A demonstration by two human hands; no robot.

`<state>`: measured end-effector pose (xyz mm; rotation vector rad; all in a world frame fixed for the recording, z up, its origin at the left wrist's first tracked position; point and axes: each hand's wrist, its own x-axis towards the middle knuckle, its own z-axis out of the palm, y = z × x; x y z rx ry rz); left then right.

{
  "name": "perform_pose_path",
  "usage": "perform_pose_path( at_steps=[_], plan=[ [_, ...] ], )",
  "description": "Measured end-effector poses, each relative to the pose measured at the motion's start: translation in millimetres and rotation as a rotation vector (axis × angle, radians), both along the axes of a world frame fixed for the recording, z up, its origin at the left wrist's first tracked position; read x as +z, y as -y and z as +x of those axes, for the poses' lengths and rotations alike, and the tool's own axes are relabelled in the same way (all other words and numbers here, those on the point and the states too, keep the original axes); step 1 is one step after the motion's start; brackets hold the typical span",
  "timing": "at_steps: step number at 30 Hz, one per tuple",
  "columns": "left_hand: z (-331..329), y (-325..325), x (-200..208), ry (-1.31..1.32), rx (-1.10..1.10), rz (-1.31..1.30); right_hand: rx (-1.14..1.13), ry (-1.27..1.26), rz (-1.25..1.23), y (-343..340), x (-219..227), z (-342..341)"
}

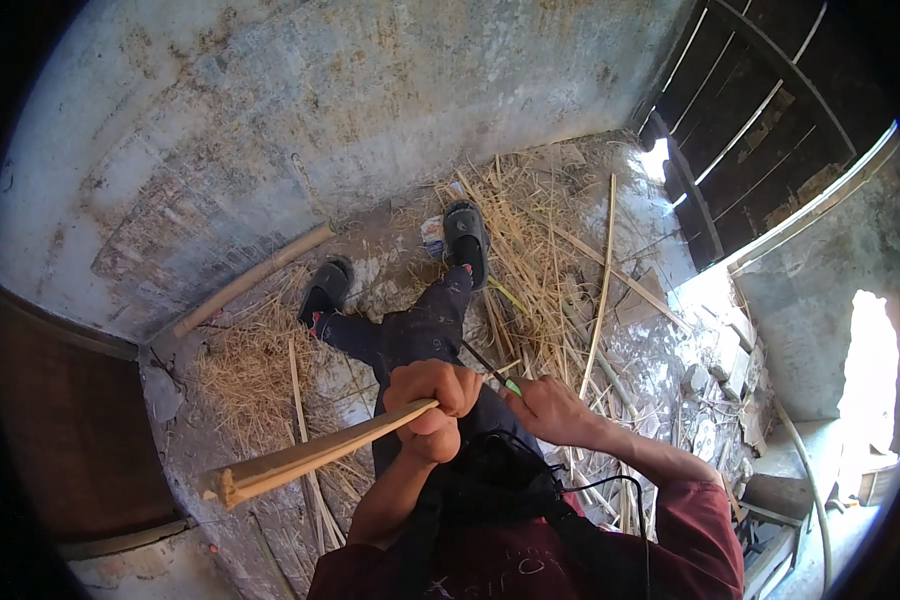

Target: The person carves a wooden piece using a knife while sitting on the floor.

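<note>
My left hand (432,398) is closed round a split bamboo length (320,450), whose thick pale end points down and left toward me. My right hand (555,408) grips a knife by its green handle (513,387). The knife's dark, narrow blade (480,357) slants up and left, just right of the left fist and above my thighs. A thin pale tip shows between the left fist and the knife; whether the blade touches it I cannot tell.
Shavings (245,385) and long strips (606,270) litter the floor around my dark slippers (465,235). A round pole (255,278) lies along the stained wall (370,110). Rubble (725,360) is heaped at right, below a dark slatted door (750,120).
</note>
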<state>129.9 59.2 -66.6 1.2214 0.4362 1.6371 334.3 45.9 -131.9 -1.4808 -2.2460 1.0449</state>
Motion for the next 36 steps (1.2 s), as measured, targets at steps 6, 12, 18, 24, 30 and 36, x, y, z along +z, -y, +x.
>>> perform_pose_path(
  at_steps=[6,12,18,24,30,36],
  plan=[
    [-3.1,5.8,0.8,0.003,-0.019,-0.007,0.083,-0.078,0.209,-2.6,-5.4,11.0],
    [0.3,7.9,-1.8,-0.004,0.117,-0.084,0.188,0.051,0.362,13.5,-54.9,7.5],
    [1.3,8.2,-1.2,-0.016,0.112,-0.09,0.14,-0.039,0.469,2.5,-21.8,-2.0],
    [-2.0,8.5,-3.9,-0.013,0.117,-0.088,0.051,-0.018,0.05,-10.7,-9.6,-3.8],
    [-0.6,8.6,-5.7,0.0,0.094,-0.034,0.194,-0.17,0.366,-4.5,-15.4,0.7],
    [-3.6,9.2,-2.1,-0.004,0.038,0.005,0.043,-0.039,0.165,-12.5,2.1,-0.4]
  ],
)
